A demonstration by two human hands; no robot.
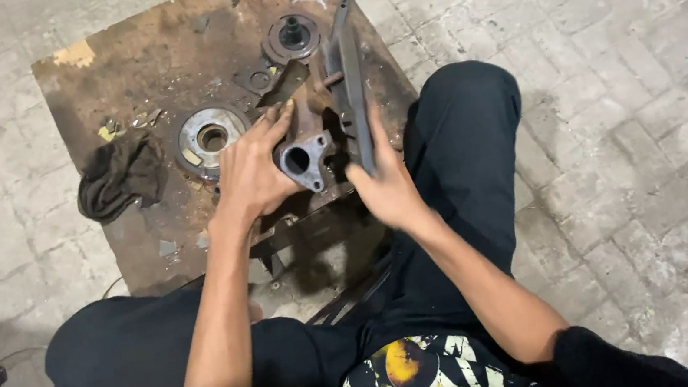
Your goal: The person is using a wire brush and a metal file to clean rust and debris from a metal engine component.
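Observation:
My left hand [252,174] grips a rusty cast metal housing with a round flanged port [302,157], held over a worn wooden board [144,60]. Around a long flat dark metal tool [353,87] my right hand [387,184] is closed, with the tool standing upright against the housing's right side. A small metal pin sticks out between the tool and the housing.
On the board lie a round metal disc with a centre hole [210,137], a smaller hub-like disc [291,35], a flat gasket piece [258,78] and a dark rag [121,175]. Grey brick paving [607,56] surrounds the board. My black-trousered legs flank it.

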